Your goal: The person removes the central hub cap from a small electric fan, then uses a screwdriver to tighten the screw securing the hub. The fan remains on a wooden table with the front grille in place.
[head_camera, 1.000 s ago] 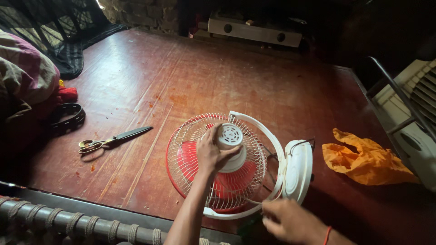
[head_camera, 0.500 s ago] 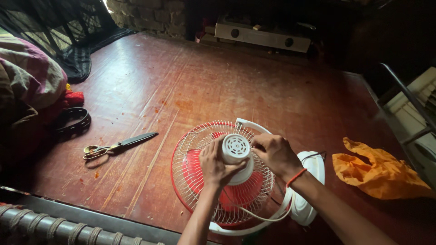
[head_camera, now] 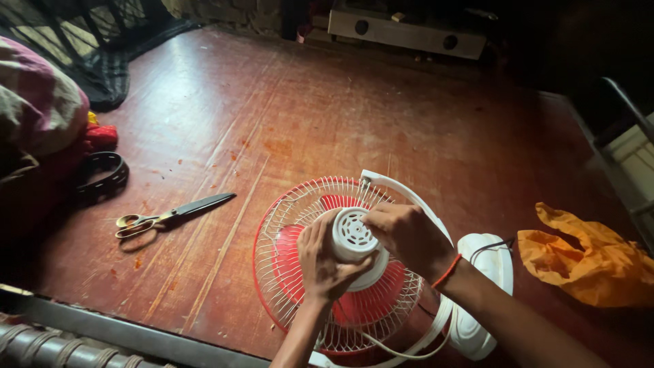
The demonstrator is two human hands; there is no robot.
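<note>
A small table fan [head_camera: 300,272] lies face down on the reddish floor, its red blades showing through a white wire cage. A white motor housing [head_camera: 353,238] sticks up at the cage's middle. My left hand [head_camera: 323,262] wraps the housing from the left. My right hand [head_camera: 409,235], with a red thread at the wrist, grips it from the right. The fan's white base [head_camera: 480,286] lies to the right, joined by a white curved bracket.
Scissors [head_camera: 170,215] lie on the floor to the left of the fan. An orange plastic bag [head_camera: 593,262] sits at the right. Bundled cloth [head_camera: 37,112] and a dark strap [head_camera: 102,177] are at the far left. A metal rail [head_camera: 82,327] runs along the near edge.
My right hand left the fan's base at the lower right and came up onto the motor housing. My left hand stayed on the housing. The view moved closer.
</note>
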